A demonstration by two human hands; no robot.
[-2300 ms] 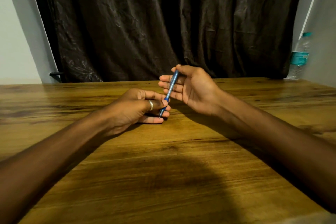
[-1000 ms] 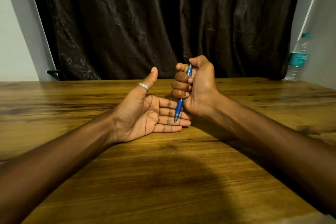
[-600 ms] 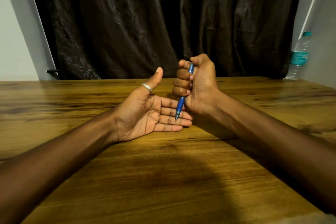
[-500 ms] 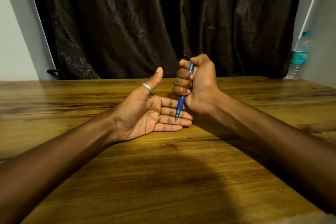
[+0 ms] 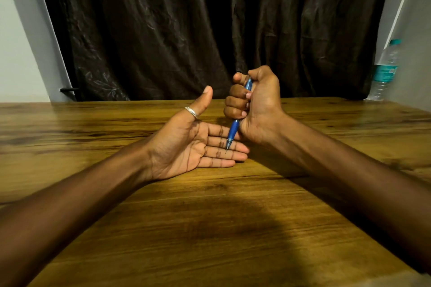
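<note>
Wooden table (image 5: 210,235); right hand (image 5: 258,105) fists near-upright pen (image 5: 233,129), tip down; left hand (image 5: 186,147) spread

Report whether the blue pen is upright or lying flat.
Upright, slightly tilted. The right hand grips the blue pen in a fist, its tip pointing down at the open, palm-up left hand.

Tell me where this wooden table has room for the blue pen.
Bare brown wooden table lies between the left forearm and the right forearm; also left of the open left hand, and between the right hand, which grips the blue plastic pen, and the clear plastic water bottle. Crowded: the centre, where both hands are.
</note>
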